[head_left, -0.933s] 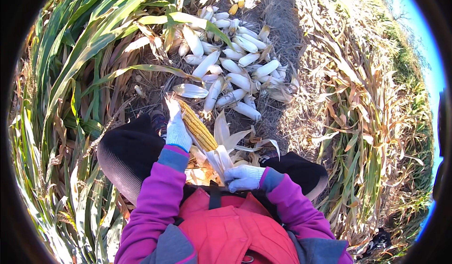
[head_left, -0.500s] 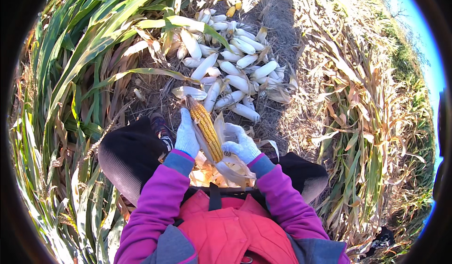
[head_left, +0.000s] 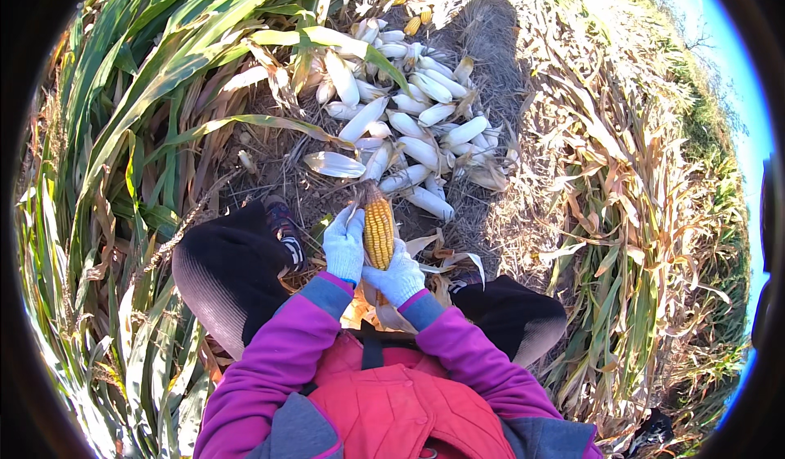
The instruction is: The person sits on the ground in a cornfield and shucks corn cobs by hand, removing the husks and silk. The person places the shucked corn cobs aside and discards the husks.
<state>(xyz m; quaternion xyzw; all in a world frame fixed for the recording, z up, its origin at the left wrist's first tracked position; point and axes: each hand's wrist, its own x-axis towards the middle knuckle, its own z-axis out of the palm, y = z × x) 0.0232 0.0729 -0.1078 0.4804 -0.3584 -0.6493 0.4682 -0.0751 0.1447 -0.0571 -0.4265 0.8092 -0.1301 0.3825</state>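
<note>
Between my gloved hands, just beyond my lap, stands a yellow ear of corn [head_left: 379,231] with its kernels bare and dry silk at the tip. My left hand [head_left: 343,246] is closed at its left side near the tip, the fingers pinching silk or husk there. Wrapped round its lower end is my right hand [head_left: 398,274], which hides the base. Pale peeled husk [head_left: 392,317] hangs down below the right hand. Beyond the hands lies a pile of ears in white husks [head_left: 421,115], with one white husk [head_left: 334,164] at its near left.
Green and drying corn stalks [head_left: 139,132] crowd the left side. Flattened dry stalks [head_left: 621,213] run along the right. A few bare yellow ears [head_left: 412,25] lie past the pile. My bent knees flank a bright orange-yellow patch [head_left: 357,308] I cannot make out.
The ear has shifted right and turned more upright. My right hand has moved from the peeled husk to grip the ear's lower end; my left hand has moved slightly right, nearer the tip.
</note>
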